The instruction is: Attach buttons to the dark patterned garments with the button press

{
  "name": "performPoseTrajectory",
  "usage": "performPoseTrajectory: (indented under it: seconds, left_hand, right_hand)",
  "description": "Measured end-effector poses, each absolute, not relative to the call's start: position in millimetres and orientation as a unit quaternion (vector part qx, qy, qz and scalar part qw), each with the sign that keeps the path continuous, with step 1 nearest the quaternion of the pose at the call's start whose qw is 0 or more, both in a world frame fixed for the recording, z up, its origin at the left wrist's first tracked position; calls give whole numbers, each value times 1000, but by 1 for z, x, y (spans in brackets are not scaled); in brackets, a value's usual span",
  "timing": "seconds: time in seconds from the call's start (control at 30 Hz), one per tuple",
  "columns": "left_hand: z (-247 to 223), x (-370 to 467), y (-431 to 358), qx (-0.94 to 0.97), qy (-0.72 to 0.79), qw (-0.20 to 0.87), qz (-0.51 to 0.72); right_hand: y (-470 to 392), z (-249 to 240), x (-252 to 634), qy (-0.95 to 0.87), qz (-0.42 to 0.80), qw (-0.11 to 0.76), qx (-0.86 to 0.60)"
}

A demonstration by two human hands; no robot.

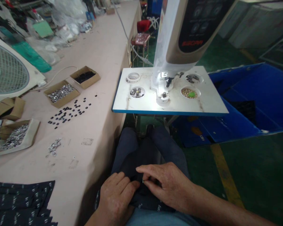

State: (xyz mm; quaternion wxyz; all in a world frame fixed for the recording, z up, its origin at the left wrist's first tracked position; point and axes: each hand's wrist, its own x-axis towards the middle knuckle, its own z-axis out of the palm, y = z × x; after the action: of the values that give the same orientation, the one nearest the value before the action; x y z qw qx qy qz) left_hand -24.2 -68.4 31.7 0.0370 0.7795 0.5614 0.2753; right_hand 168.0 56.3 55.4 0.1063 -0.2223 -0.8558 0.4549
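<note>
Dark printed cloth [141, 153] lies across the lap. My left hand [116, 193] is closed on it, thumb and fingers gripping the fabric near its middle. My right hand [167, 183] is just to the right, index finger stretched forward above the cloth. Between its thumb and curled fingers shows a small shiny metal snap part [143, 181], close to the left thumb tip. Ahead of the knees stands a snap press [163, 94] with a lit work point, set in a white table [141, 105].
Left, the workbench [103, 56] carries a box of metal snap parts [61, 94], a box of black parts [85, 77], loose black caps [69, 113], loose metal pieces [54, 147], stacked printed cloth [21, 201] and a fan [9, 66]. A blue bin [269, 94] stands right.
</note>
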Motion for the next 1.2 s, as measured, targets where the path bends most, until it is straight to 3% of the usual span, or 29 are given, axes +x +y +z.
performPoseTrajectory:
  seconds: [0.47, 0.63, 0.87, 1.2]
  left_hand:
    - [30, -16, -64, 727, 601, 99, 317]
    - [31, -17, -62, 712, 611, 129, 320]
    - [32, -17, -61, 647, 655, 256, 294]
    - [45, -19, -41, 498, 703, 471, 190]
  right_hand:
    - [57, 54, 170, -848, 473, 110, -213]
    - [60, 67, 173, -829, 511, 64, -220]
    - [58, 66, 167, -846, 484, -1, -225]
    - [66, 56, 159, -817, 525, 22, -237]
